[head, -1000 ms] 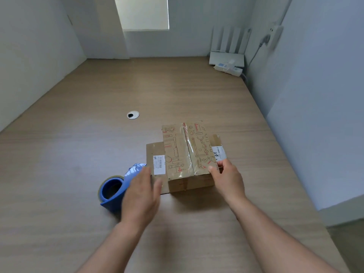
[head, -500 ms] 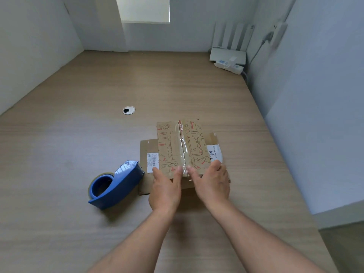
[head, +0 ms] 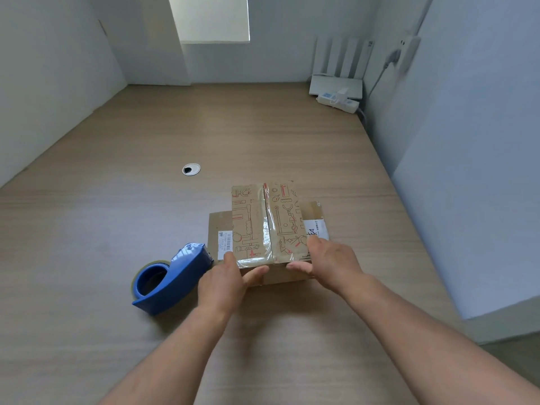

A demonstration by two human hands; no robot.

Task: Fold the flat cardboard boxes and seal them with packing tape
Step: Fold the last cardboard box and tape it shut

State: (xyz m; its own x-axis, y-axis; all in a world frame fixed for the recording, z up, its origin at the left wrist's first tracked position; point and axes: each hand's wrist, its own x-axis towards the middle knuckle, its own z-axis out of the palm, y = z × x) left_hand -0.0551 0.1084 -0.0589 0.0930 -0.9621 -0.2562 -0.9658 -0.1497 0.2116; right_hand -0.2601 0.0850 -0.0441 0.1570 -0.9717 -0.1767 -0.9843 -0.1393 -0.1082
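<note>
Two hands are at the near end of the box (head: 248, 220), a bit below and right of the middle of the frame. The left hand (head: 225, 277) grips the near left corner, with its thumb on top and a finger along the front side. The right hand (head: 331, 258) grips the near right corner, with fingers on top and its thumb along the front side.

Most of the job on this box looks done. The top flaps are folded shut. A shiny strip of tape (head: 268, 229) runs down the crack between them. Its near end bends over the edge, and I think the hands are pressing it flat there. The blue tape holder (head: 172, 280) lies on the table (head: 117, 217), just left of the left hand, and no hand is on it.

Some plain brown cardboard (head: 217, 226) with a white label (head: 225, 241) pokes out from under the box on both sides. I cannot tell if that is another box that needs folding. The bottom of the box cannot be seen.

The box lies flat. Its long side runs from the bottom of the frame up toward the top, leaning a little left. The tape goes the same way. One short end points at the person.
</note>
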